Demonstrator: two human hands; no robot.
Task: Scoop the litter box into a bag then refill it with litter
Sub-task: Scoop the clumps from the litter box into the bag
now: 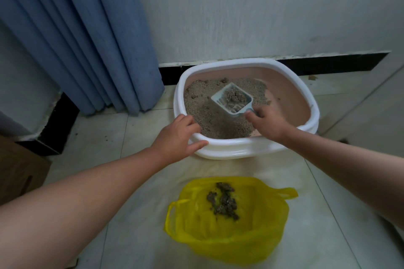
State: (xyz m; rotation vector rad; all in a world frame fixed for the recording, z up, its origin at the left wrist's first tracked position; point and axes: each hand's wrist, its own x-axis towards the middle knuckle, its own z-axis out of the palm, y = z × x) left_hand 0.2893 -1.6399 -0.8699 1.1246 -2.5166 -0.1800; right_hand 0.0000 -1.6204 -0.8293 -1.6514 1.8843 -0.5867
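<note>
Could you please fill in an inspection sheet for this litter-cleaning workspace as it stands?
Surface: tiled floor, pale, with scattered specks.
Job's things: litter box holds litter; scoop carries a clump; yellow bag lies open in front, clumps inside.
Clutter: brown box at left edge; crumbs by the skirting.
Grippers: left hand grips the litter box rim; right hand holds the scoop handle.
Cables: nothing seen.
Surroundings: blue curtain, white wall, black skirting.
</note>
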